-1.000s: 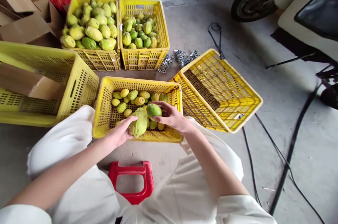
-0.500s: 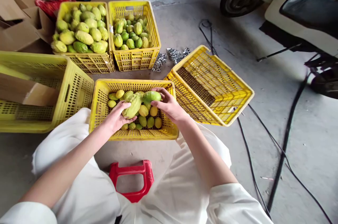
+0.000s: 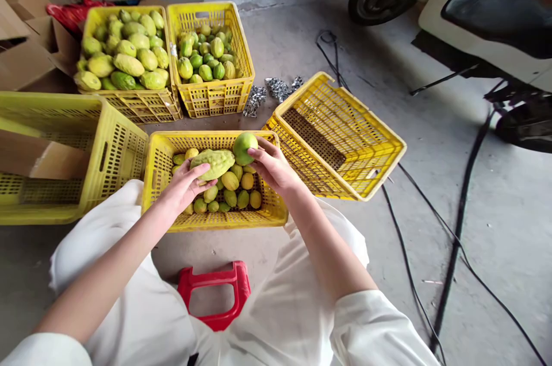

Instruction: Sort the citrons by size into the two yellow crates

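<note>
Over the near yellow crate (image 3: pixel 215 222), my left hand (image 3: pixel 183 187) is closed around a large, bumpy yellow-green citron-like fruit (image 3: pixel 214 164), its long side lying roughly level. A smoother, greener fruit (image 3: pixel 244 147) is gripped by the fingers of my right hand (image 3: pixel 275 167), its rounded end towards me. The two held fruits are side by side, almost touching in this view. Below them, several smaller yellow and green fruits (image 3: pixel 230 181) lie inside the near crate, partly hidden by my hands and the fruits they hold.
Behind stand two yellow crates of fruit, a fuller one (image 3: pixel 138 107) and another (image 3: pixel 215 99). A tilted yellow crate (image 3: pixel 357 142) leans at right; a larger one (image 3: pixel 116 153) holding cardboard stands left. A red stool (image 3: pixel 213 297) is between my legs. Black cables (image 3: pixel 457 234) cross the floor beside a vehicle (image 3: pixel 457 15).
My left hand has turned the bumpy fruit from upright-slanted to nearly level. My right hand has raised the green fruit slightly and turned its end towards me. The view has shifted a little.
</note>
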{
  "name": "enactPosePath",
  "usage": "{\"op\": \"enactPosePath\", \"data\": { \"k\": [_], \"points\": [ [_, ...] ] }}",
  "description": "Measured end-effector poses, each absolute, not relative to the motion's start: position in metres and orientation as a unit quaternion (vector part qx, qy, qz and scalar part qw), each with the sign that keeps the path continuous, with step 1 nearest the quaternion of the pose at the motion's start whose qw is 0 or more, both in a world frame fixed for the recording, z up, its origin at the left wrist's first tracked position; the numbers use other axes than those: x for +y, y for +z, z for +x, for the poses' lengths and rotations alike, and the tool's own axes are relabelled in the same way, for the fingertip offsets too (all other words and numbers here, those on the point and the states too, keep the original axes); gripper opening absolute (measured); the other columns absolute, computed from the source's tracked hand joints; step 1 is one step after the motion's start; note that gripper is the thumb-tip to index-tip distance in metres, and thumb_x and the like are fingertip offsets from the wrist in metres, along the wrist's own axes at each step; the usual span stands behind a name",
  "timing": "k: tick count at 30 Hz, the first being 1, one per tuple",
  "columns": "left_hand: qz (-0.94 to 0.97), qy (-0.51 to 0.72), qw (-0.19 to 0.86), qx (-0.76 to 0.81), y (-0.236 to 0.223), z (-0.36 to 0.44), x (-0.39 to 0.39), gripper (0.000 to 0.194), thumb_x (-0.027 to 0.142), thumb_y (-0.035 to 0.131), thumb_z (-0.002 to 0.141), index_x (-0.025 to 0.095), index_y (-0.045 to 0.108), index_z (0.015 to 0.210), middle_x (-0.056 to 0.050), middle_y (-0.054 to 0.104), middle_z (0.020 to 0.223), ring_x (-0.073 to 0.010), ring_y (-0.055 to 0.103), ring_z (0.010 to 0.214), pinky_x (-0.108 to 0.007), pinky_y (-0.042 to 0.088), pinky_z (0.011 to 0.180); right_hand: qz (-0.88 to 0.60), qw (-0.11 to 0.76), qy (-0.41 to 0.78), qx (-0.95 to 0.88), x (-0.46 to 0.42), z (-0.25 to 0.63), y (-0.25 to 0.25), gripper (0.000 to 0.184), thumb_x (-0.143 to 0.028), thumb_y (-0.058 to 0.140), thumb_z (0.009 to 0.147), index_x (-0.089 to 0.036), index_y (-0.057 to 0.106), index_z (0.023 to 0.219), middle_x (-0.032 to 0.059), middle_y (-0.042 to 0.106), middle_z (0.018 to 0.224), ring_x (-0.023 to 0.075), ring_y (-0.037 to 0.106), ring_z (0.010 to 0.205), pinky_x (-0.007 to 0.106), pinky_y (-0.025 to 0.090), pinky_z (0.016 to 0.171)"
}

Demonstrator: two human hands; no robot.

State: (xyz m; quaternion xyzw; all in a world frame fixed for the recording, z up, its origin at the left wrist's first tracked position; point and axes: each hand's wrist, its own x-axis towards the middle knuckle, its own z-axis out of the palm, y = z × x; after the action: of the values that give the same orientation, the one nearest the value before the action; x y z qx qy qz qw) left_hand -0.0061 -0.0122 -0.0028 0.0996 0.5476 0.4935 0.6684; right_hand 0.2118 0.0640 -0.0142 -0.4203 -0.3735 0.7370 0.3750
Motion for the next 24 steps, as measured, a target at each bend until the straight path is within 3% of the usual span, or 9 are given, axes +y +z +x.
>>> {"op": "enactPosePath", "data": {
  "k": [4,9,15,19,24],
  "points": [
    [0.08,0.509,0.65,0.558,-0.005,-0.008,-0.01,0.053,0.018,0.099,0.057,0.022,0.065,0.097,-0.001,0.077,0.101,-0.0189,0.074,0.092,-0.036,0.063,0.087,-0.44,0.378,0.722,-0.377,0.063,0.209,-0.016,0.07,-0.058,0.102,0.056,-0.027,0.068,0.109,0.0001,0.075,0.102,0.0213,0.072,0.103,0.035,0.059,0.095],
    [0.061,0.533,0.643,0.547,0.0,-0.003,-0.009,0.046,0.022,0.101,0.059,0.019,0.066,0.089,-0.001,0.074,0.084,-0.0186,0.073,0.084,-0.031,0.063,0.082,-0.418,0.353,0.736,-0.399,0.059,0.204,-0.009,0.062,-0.05,0.105,0.054,-0.024,0.071,0.099,0.001,0.075,0.1,0.0201,0.07,0.101,0.034,0.059,0.098],
    [0.03,0.555,0.636,0.535,0.005,0.001,-0.011,0.028,0.009,0.084,0.074,0.021,0.067,0.093,-0.002,0.08,0.096,-0.0172,0.075,0.086,-0.027,0.064,0.078,-0.41,0.304,0.774,-0.374,0.055,0.2,0.001,0.06,-0.044,0.104,0.056,-0.027,0.073,0.104,0.0002,0.075,0.107,0.0207,0.071,0.1,0.032,0.064,0.084],
    [0.018,0.558,0.636,0.534,0.0,0.003,-0.011,0.022,0.008,0.077,0.082,0.022,0.068,0.097,-0.002,0.079,0.098,-0.017,0.076,0.092,-0.025,0.064,0.082,-0.418,0.323,0.777,-0.343,0.056,0.198,0.0,0.066,-0.034,0.106,0.049,-0.029,0.068,0.103,-0.0034,0.073,0.102,0.0167,0.07,0.093,0.027,0.063,0.078],
    [-0.015,0.523,0.642,0.56,-0.001,0.005,-0.011,0.012,0.012,0.074,0.086,0.018,0.071,0.097,-0.005,0.078,0.09,-0.019,0.075,0.084,-0.031,0.067,0.08,-0.436,0.365,0.758,-0.319,0.058,0.197,-0.009,0.065,-0.036,0.108,0.045,-0.026,0.066,0.094,-0.0047,0.071,0.087,0.0158,0.069,0.087,0.031,0.062,0.089]
  ]
}}
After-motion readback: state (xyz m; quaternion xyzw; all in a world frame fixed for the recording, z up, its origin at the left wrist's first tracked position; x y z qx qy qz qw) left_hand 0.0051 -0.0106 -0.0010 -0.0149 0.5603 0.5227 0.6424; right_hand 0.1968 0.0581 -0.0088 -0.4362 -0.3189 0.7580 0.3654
